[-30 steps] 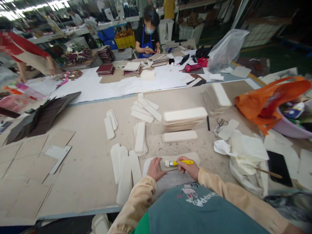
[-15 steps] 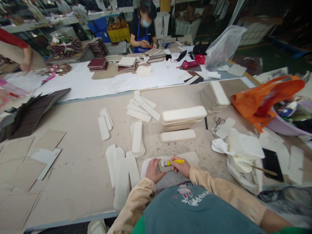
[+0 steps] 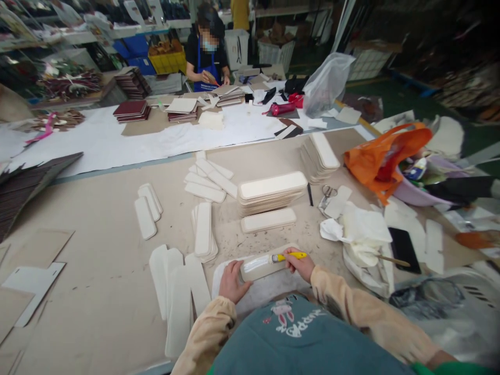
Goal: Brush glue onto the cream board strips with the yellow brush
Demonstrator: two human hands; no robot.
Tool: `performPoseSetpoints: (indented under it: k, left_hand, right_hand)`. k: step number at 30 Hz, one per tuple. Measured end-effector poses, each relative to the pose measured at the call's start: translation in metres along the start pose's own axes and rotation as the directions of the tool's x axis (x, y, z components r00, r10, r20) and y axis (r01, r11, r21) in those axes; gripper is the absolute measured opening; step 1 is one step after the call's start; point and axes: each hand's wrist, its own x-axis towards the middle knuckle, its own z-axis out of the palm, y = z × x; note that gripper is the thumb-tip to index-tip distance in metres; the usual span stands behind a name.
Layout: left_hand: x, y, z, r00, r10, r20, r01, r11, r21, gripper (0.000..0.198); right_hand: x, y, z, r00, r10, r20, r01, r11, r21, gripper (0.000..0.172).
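Observation:
My right hand (image 3: 300,264) is closed round the yellow handle of a flat paintbrush (image 3: 282,257). The bristles touch a long round-ended beige panel (image 3: 269,270), where a wet white streak shows behind them. At the panel's left end, my left hand (image 3: 232,282) grips it between thumb and fingers. Under the panel lies a pale sheet (image 3: 253,299). Just left of my left hand, long white strips (image 3: 180,307) lie fanned out. Beyond the brush are a single white panel (image 3: 269,220) and a tall stack of similar panels (image 3: 273,187).
To the right are an open bag of white paste (image 3: 365,245) with a wooden stick (image 3: 394,260), a black phone (image 3: 404,250) and scissors (image 3: 328,191). An orange bag (image 3: 385,156) hangs over a basin. Short strips (image 3: 145,216) lie left. A co-worker (image 3: 207,52) sits across the table.
The brush has moved rightward along the panel, leaving a longer white streak. My right hand went with it; my left hand stays at the panel's left end. The head view has swung right.

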Motion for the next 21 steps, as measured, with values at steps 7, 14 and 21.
performPoseSetpoints:
  k: [7,14,21]
  left_hand:
    - [0.002,-0.001,0.000,1.000,0.021,0.021,-0.022,0.999,0.031,0.064]
    - [0.003,-0.003,0.001,0.999,0.042,0.002,-0.042,0.997,0.057,0.065]
    - [0.002,0.000,-0.001,1.000,0.024,0.008,-0.024,0.998,0.052,0.064]
  right_hand:
    - [-0.005,0.007,-0.047,0.988,0.025,-0.151,-0.021,0.999,0.027,0.026]
    - [-0.007,0.011,-0.080,0.971,0.045,-0.236,-0.043,0.999,0.012,0.025]
    - [-0.014,-0.003,-0.072,0.968,0.000,-0.251,0.008,1.000,0.030,0.026]
